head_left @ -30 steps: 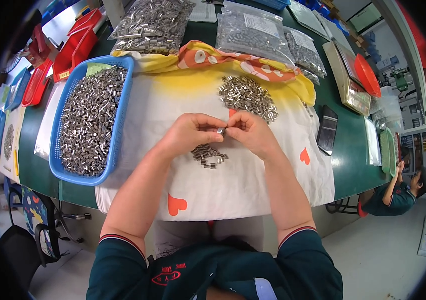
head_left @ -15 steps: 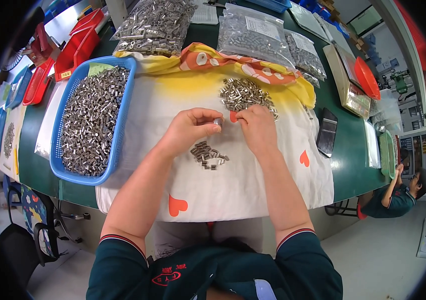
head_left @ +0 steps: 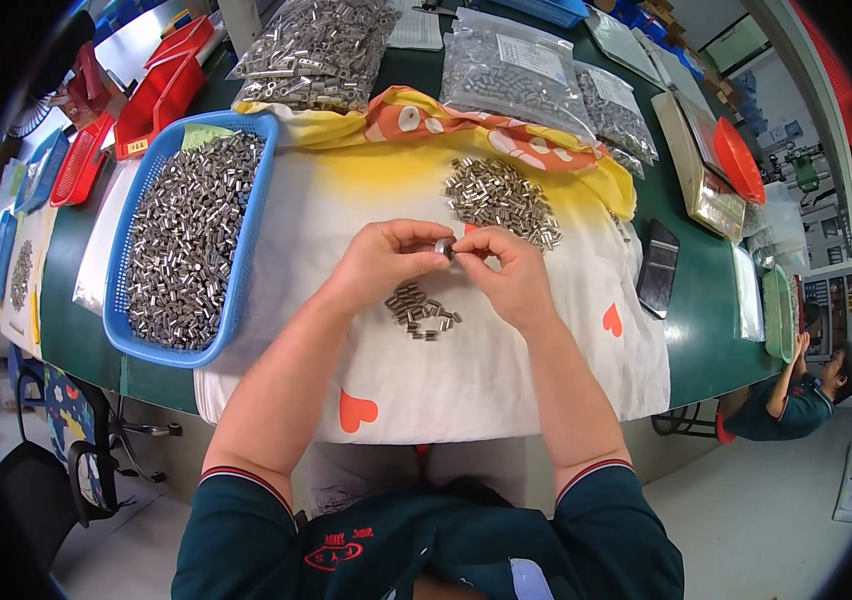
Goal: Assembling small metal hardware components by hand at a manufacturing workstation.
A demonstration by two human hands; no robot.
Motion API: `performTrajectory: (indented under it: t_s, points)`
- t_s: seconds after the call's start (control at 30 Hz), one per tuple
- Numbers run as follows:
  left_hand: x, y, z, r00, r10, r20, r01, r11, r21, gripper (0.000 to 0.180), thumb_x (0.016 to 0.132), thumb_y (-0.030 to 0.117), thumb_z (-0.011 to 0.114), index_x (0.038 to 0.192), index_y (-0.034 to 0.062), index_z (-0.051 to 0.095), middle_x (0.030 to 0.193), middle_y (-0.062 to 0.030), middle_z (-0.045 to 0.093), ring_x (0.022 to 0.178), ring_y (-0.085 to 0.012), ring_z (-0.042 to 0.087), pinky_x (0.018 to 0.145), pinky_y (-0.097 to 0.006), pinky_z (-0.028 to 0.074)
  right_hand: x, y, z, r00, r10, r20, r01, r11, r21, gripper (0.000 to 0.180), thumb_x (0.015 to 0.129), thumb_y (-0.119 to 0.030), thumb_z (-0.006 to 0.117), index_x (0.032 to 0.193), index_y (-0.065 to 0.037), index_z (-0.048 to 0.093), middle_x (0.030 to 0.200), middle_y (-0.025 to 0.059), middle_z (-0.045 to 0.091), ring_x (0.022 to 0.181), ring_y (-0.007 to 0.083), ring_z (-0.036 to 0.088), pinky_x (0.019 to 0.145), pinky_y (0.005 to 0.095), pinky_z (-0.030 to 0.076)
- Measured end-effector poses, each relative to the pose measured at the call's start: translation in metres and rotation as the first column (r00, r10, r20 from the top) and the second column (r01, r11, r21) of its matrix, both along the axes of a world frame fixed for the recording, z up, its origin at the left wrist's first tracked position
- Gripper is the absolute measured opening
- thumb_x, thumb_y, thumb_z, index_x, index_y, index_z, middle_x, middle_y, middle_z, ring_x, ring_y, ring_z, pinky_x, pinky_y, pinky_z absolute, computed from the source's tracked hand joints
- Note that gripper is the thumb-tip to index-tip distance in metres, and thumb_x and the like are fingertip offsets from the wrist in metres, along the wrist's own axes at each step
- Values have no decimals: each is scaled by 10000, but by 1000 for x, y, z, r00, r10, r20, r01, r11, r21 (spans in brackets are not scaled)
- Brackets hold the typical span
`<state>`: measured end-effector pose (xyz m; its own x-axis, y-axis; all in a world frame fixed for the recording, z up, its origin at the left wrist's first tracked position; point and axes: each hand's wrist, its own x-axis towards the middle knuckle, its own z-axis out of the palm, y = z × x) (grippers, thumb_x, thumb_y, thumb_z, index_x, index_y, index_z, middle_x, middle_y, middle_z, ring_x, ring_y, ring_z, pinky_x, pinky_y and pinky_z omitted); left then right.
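My left hand [head_left: 384, 262] pinches small shiny metal cylinders [head_left: 443, 246] between thumb and fingertips; how many is hidden. Against their right end, the fingertips of my right hand [head_left: 508, 275] are pressed together, and what they hold is too small to make out. Just below my hands, a small group of metal cylinders [head_left: 409, 300] lies on the white cloth [head_left: 466, 390], some of them in close rows. Beyond my right hand is a larger loose pile of similar cylinders [head_left: 501, 195].
A blue basket [head_left: 264, 190] full of metal cylinders stands at left. Clear bags of metal parts [head_left: 311, 50] [head_left: 516, 75] line the back, behind a rolled yellow-orange cloth edge [head_left: 416, 118]. A phone [head_left: 657, 268] lies at right on the green table [head_left: 691, 340]. Another person [head_left: 796, 400] sits far right.
My right hand has come from the near edge of the larger pile, moving left and toward me, to meet the cylinders in my left hand. My left hand stays nearly in place.
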<state>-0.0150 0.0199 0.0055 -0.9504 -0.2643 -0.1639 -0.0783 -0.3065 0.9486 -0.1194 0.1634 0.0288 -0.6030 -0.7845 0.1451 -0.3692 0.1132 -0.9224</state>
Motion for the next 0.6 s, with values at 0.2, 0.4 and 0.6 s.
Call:
performTrajectory:
  t_s: [0.2,0.4,0.6]
  points:
    - [0,3,2,1000,7,29,-3,992,-129,306,747,48,646,1037,-21,576,917,-40,620,815,-79,568,726,-207,461,3,-1,3,990,-1,-144,4,1000,23,83,702,6,595,783,-6,607,744,47,591,673,120,541,606,232,426]
    - [0,3,-1,1000,7,20,-4,992,-128,301,739,55,657,1026,-9,590,874,-24,629,783,-62,562,702,-199,455,7,0,6,975,-8,-221,16,999,37,85,697,5,592,780,-8,604,737,64,595,647,148,555,578,251,435]
    - [2,5,-1,997,32,74,-17,979,-203,285,741,64,660,1011,-7,601,843,-13,632,739,-52,556,674,-196,457,11,0,-2,898,2,-441,27,998,60,86,702,-13,594,788,-14,607,742,70,601,655,160,569,578,261,442]
